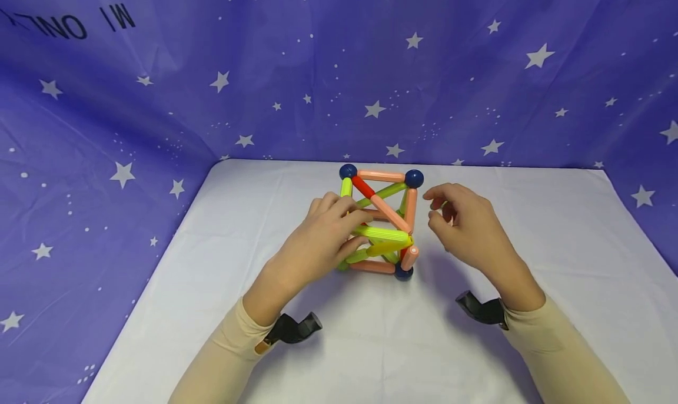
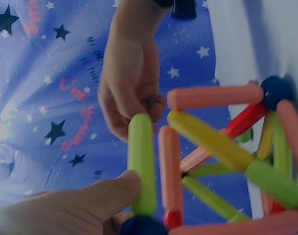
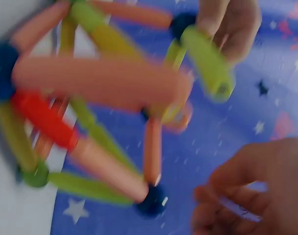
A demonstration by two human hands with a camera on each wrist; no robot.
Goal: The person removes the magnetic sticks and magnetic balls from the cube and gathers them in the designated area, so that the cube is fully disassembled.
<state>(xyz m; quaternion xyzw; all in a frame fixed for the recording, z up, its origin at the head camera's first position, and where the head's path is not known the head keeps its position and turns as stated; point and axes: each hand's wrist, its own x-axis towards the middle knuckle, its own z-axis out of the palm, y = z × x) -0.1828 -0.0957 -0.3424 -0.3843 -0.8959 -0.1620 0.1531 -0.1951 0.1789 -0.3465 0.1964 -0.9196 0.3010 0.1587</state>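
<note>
A boxy frame of magnetic building rods and balls stands on the white table. Its dark blue balls (image 1: 414,178) sit at corners, joined by salmon rods (image 1: 380,175) and green ones, with red (image 1: 363,186) and yellow (image 1: 389,246) ones slanting across. My left hand (image 1: 323,236) is at the frame's left side, pinching a yellow-green rod (image 2: 142,156) beside a dark blue ball (image 2: 143,226). The rod's other end points freely outward. Apart from the frame, on its right, my right hand (image 1: 468,224) hovers with loosely bent fingers and nothing visible in them.
A white cloth (image 1: 365,345) covers the table. Purple star-printed curtains (image 1: 318,68) hang behind and at the sides. Black wrist mounts (image 1: 293,328) stick out from both sleeves.
</note>
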